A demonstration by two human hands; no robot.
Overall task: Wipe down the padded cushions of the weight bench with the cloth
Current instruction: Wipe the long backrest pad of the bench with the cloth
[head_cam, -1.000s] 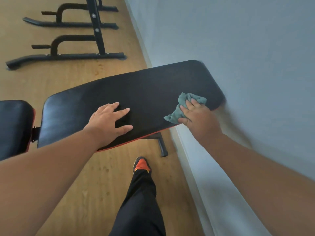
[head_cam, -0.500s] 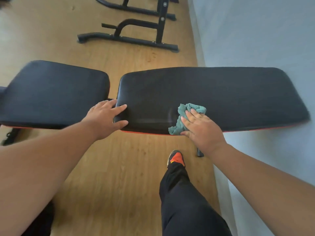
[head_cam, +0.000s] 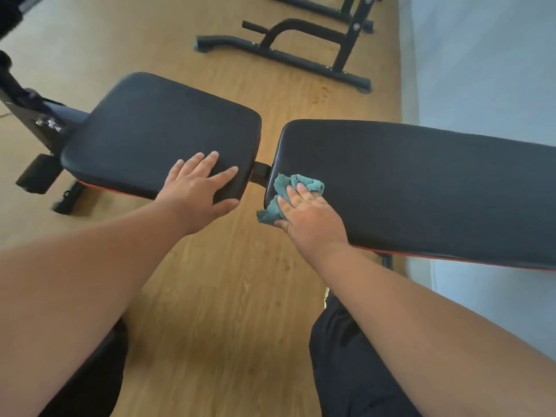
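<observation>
The weight bench has two black padded cushions with red trim. The short seat cushion [head_cam: 156, 130] lies at the left, the long back cushion [head_cam: 421, 182] at the right, with a narrow gap between them. My left hand [head_cam: 198, 188] rests flat on the seat cushion's near right corner, fingers spread. My right hand [head_cam: 307, 215] presses a crumpled teal cloth [head_cam: 301, 183] onto the near left corner of the back cushion; part of the cloth hangs over the cushion's edge.
The bench's black frame [head_cam: 27, 109] extends to the left. A black metal stand [head_cam: 301, 52] sits on the wooden floor behind the bench. A pale wall [head_cam: 481, 70] runs along the right. My dark trouser legs show at the bottom.
My right hand has slid the cloth leftward along the back cushion to its left corner. My left hand has shifted from the back cushion onto the seat cushion.
</observation>
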